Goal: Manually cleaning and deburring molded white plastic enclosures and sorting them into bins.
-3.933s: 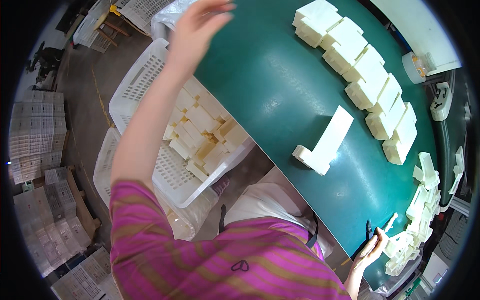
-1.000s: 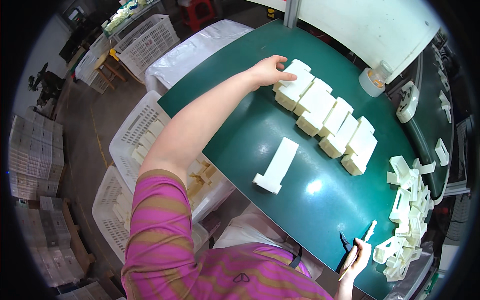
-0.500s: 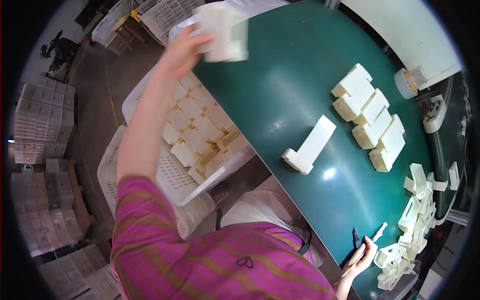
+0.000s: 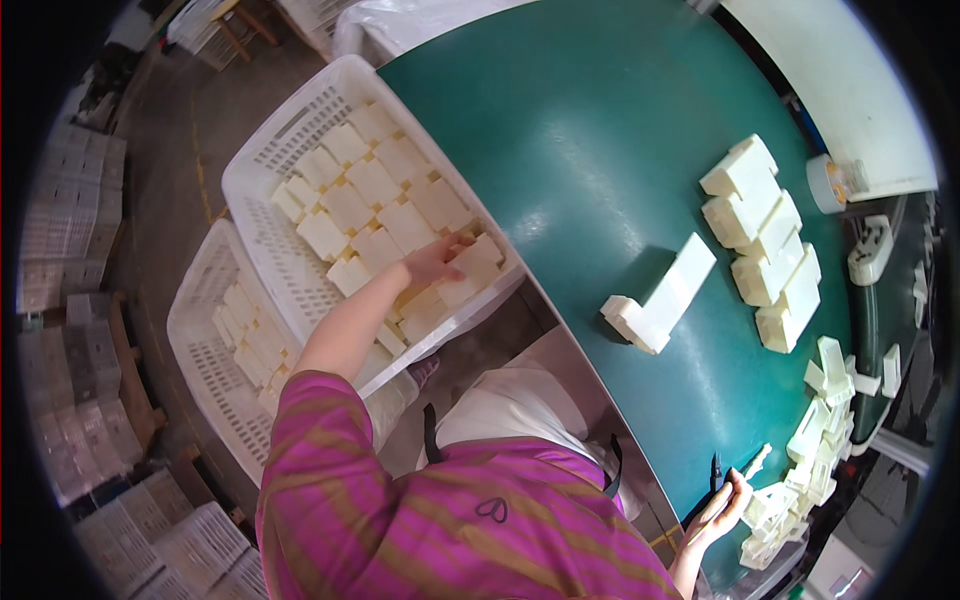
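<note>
Cream plastic block [image 4: 478,262], boxy, under left hand [image 4: 432,262] in white crate [image 4: 262,172]

The worktop [image 4: 600,150] had a smooth, matt green surface. The cream blocks [image 4: 765,245] on it looked like matt moulded plastic. The white crate [image 4: 262,190] was perforated plastic, slightly glossy. The striped sleeve [image 4: 330,430] was soft knitted cloth.

Cream plastic parts [image 4: 385,205] packed in white perforated crate [image 4: 262,165], left of green table [image 4: 600,130]; second crate [image 4: 200,340] set below.
</note>
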The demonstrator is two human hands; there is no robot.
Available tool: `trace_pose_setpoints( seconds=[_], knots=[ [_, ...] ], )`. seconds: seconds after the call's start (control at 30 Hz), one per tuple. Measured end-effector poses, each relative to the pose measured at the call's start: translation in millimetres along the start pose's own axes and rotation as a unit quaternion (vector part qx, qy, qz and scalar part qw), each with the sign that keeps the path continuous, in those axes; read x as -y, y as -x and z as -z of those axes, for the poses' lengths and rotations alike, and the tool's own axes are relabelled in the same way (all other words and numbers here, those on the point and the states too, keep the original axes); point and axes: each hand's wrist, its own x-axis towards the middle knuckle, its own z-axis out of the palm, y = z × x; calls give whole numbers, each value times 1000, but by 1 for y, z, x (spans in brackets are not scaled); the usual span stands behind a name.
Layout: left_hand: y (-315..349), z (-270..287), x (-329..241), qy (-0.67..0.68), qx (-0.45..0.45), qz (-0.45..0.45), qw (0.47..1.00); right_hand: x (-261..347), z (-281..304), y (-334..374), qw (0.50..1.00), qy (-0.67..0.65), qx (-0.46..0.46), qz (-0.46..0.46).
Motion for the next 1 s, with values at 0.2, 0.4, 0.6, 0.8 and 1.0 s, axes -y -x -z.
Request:
trace_pose_setpoints(
  seconds=[0.2,0.4,0.6,0.8,1.0],
  knots=[
    [-14,2,46,-35,42,-12,998,26,-9,-15,997,80,-17,-7],
    [31,-32,-45,-514,-197,-155,820,19,1,-24,995,76,-12,61],
    [117,3,-262,54,77,-259,961,19,2,-21,995,53,-29,73],
    [-30,-88,-378,-91,-40,-270,958,18,3,-21,996,39,-24,73],
    [-114,-136,-396,-223,-98,-141,960,19,3,-20,996,33,-22,76]
  ],
)
